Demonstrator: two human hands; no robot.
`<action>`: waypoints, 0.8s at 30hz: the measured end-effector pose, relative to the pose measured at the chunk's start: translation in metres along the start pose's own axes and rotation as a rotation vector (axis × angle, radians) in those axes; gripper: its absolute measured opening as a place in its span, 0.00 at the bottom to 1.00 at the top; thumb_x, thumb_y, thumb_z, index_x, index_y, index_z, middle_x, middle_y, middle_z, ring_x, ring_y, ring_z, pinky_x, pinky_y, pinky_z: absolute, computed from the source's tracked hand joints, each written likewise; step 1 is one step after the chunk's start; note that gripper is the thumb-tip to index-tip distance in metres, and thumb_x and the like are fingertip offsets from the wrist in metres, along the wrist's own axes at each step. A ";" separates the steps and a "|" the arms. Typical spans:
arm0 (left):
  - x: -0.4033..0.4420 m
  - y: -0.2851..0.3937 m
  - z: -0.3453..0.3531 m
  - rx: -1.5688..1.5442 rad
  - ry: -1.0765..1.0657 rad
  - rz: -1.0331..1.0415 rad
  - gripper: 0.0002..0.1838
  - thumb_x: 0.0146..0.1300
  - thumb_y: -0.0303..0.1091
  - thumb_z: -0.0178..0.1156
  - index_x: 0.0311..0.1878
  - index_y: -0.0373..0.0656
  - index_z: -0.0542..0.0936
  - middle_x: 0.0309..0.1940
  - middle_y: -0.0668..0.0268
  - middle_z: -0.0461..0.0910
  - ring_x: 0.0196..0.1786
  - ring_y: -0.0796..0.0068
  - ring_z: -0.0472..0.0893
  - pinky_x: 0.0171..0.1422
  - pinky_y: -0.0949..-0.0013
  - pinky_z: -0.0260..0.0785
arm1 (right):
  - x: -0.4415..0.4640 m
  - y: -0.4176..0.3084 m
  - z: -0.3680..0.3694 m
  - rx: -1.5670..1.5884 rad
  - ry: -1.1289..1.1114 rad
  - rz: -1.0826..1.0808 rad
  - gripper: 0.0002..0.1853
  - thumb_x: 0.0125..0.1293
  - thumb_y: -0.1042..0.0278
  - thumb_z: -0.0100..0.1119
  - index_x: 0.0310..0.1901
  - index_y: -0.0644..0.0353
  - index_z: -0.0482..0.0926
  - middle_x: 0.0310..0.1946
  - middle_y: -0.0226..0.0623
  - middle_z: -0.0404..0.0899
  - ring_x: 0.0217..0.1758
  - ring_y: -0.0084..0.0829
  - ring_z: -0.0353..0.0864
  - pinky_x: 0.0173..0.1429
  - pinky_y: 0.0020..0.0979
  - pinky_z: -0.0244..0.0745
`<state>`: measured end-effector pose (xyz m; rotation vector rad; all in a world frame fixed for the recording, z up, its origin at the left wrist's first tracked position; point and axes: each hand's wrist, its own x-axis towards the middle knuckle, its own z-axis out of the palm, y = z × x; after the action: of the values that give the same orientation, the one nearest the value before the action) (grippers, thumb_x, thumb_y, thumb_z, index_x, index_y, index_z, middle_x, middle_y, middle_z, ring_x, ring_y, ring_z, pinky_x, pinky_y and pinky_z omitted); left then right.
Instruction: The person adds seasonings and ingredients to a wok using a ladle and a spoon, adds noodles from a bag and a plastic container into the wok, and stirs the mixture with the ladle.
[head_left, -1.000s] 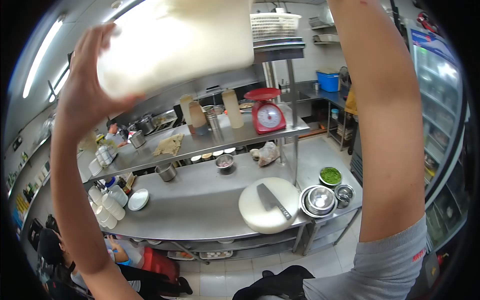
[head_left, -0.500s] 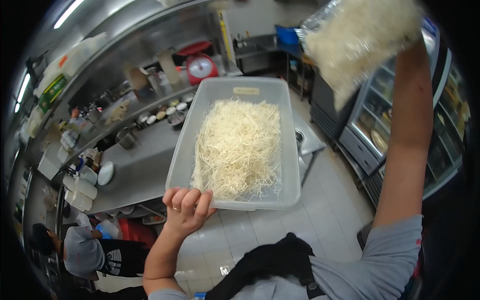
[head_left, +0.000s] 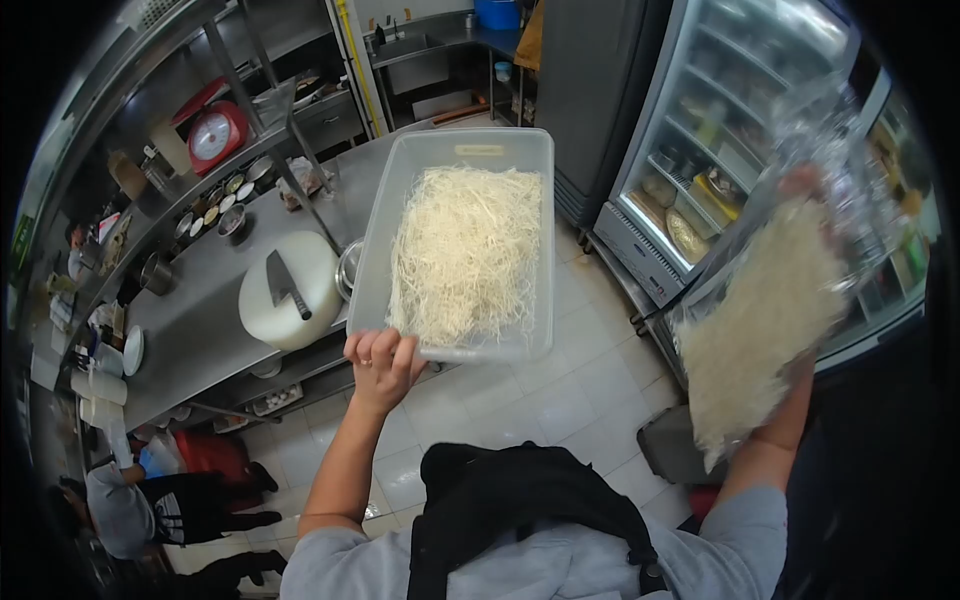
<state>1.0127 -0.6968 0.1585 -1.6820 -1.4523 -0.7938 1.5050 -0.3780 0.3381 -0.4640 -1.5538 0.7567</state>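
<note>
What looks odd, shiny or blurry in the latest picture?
Head view: black corners, and the glass-door fridge leans, its upper glass pale with glare; head view: the clear bag at the right hand glints and looks slightly soft; head view: pale shreds in the plastic tub look clearer.

The person wears a soft grey shirt (head_left: 735, 540) with short sleeves (head_left: 328, 555). Over it is a black apron (head_left: 530, 490) with dark straps (head_left: 423, 570), and one strap has a round button (head_left: 653, 571). A little ring (head_left: 367, 362) sits on a finger of the left hand (head_left: 384, 374).
</note>
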 end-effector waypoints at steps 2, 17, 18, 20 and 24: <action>0.002 0.013 0.006 0.009 -0.014 -0.048 0.32 0.45 0.42 0.77 0.55 0.52 0.75 0.48 0.67 0.72 0.51 0.64 0.71 0.59 0.55 0.58 | -0.015 -0.001 -0.011 0.106 -0.037 0.016 0.26 0.69 0.62 0.61 0.64 0.69 0.73 0.56 0.45 0.80 0.59 0.38 0.80 0.66 0.38 0.72; 0.010 0.003 0.259 0.363 -0.085 -0.424 0.20 0.56 0.37 0.66 0.52 0.48 0.75 0.43 0.67 0.73 0.49 0.67 0.74 0.62 0.58 0.57 | -0.128 0.076 -0.018 -0.362 -0.436 0.291 0.15 0.68 0.74 0.59 0.54 0.69 0.79 0.49 0.39 0.81 0.51 0.28 0.79 0.58 0.32 0.75; 0.015 -0.005 0.285 0.431 -0.138 -0.495 0.17 0.59 0.35 0.62 0.52 0.47 0.75 0.42 0.67 0.73 0.49 0.67 0.74 0.61 0.58 0.58 | -0.129 0.089 -0.020 -0.408 -0.462 0.271 0.10 0.67 0.76 0.60 0.48 0.68 0.81 0.48 0.39 0.81 0.49 0.30 0.80 0.57 0.32 0.73; 0.027 -0.021 0.327 0.552 -0.168 -0.617 0.11 0.64 0.32 0.57 0.49 0.48 0.76 0.41 0.66 0.74 0.49 0.67 0.75 0.60 0.58 0.62 | -0.131 0.119 -0.021 -0.437 -0.508 0.200 0.09 0.66 0.77 0.61 0.46 0.67 0.82 0.47 0.39 0.81 0.48 0.31 0.80 0.57 0.32 0.73; 0.016 -0.021 0.371 0.542 -0.244 -0.796 0.09 0.64 0.32 0.56 0.47 0.48 0.76 0.42 0.65 0.75 0.49 0.66 0.76 0.58 0.58 0.64 | -0.129 0.114 -0.018 -0.471 -0.512 0.210 0.09 0.60 0.82 0.61 0.42 0.67 0.84 0.44 0.38 0.82 0.48 0.33 0.81 0.55 0.31 0.73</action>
<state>0.9855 -0.3693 -0.0161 -0.7870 -2.3054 -0.5094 1.5240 -0.3834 0.1662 -0.8357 -2.2053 0.6973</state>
